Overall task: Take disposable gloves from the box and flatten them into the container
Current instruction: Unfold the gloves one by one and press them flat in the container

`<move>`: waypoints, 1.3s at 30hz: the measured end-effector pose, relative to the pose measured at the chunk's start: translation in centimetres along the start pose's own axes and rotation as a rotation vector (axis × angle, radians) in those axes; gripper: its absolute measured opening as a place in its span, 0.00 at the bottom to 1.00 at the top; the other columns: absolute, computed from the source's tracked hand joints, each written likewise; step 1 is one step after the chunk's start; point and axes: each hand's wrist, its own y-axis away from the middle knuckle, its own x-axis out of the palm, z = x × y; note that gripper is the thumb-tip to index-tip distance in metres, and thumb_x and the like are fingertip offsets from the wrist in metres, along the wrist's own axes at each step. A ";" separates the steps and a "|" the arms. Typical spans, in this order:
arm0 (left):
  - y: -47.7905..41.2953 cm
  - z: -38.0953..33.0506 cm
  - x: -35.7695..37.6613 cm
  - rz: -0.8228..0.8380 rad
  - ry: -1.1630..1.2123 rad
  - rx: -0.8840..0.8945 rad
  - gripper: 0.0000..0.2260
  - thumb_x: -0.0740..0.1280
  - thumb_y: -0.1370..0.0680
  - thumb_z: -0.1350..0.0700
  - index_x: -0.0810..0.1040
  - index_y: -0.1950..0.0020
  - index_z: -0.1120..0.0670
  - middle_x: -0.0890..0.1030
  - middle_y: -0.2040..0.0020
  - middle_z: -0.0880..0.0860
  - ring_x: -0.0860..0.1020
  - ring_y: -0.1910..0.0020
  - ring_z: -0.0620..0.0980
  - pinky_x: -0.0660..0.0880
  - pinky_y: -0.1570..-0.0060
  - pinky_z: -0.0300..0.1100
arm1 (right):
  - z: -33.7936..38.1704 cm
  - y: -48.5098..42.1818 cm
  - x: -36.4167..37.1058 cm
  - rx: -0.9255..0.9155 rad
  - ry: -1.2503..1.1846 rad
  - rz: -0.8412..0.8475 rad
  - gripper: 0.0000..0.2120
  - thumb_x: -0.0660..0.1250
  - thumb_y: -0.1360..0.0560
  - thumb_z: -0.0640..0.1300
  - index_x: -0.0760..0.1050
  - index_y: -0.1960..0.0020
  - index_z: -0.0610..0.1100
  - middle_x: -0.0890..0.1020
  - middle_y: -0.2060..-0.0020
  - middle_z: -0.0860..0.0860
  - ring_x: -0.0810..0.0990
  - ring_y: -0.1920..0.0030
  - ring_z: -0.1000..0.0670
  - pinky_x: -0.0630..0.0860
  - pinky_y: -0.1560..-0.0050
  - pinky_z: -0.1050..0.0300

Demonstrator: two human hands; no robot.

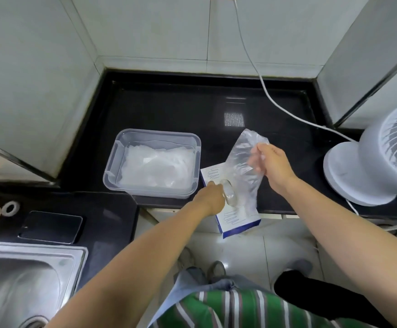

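Head view: A person's two hands work apart over a glove box (239,220) at the edge of a black counter (181,110). The right hand (273,164), raised above the box, pinches a clear plastic glove (241,159) near its top between thumb and fingers. The glove hangs down and leftward from that grip to the oval opening in the box top, where its lower end meets the left hand (213,197). The left hand lies knuckles-up on the near left part of the box top with its fingers curled at the opening. Crumpled plastic hides the fingertips, so whether they hold the glove or only press on the box cannot be told. The box lies under both hands, its near end jutting past the counter edge.

Just left of the left hand, touching or almost touching the box, stands an open clear container (112,162) with a flat pile (157,170) of clear gloves inside. To the right of the right hand stands a white fan (379,162), and a white cable (263,86) runs along the counter beyond that hand and up the tiled wall. Far left of the left hand lie a dark phone (51,227) and a metal ring (10,207), with a steel sink (27,280) nearer the person.
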 end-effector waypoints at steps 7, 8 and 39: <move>1.3 -1.7 -5.5 -0.289 1.123 -0.067 0.21 0.49 0.17 0.49 0.77 0.44 0.59 0.81 0.49 0.61 0.79 0.58 0.57 0.78 0.48 0.52 | 1.5 0.0 1.0 -0.078 0.014 0.072 0.17 0.60 0.18 0.45 0.75 0.64 0.43 0.77 0.70 0.49 0.75 0.67 0.52 0.72 0.61 0.57; 1.6 -1.7 -6.7 -0.255 1.280 -0.093 0.25 0.49 0.17 0.44 0.78 0.46 0.60 0.82 0.52 0.61 0.80 0.58 0.56 0.79 0.50 0.51 | 1.6 -0.1 1.4 -0.105 0.072 0.079 0.16 0.60 0.19 0.46 0.75 0.62 0.39 0.76 0.68 0.47 0.74 0.66 0.51 0.72 0.60 0.55; 2.5 16.4 -10.9 -0.734 0.369 -0.254 0.15 0.53 0.16 0.50 0.75 0.40 0.55 0.76 0.65 0.51 0.74 0.70 0.46 0.67 0.72 0.30 | 4.8 -3.4 15.8 -0.073 0.625 0.493 0.20 0.71 0.27 0.36 0.73 0.37 0.45 0.83 0.55 0.45 0.79 0.59 0.51 0.73 0.63 0.67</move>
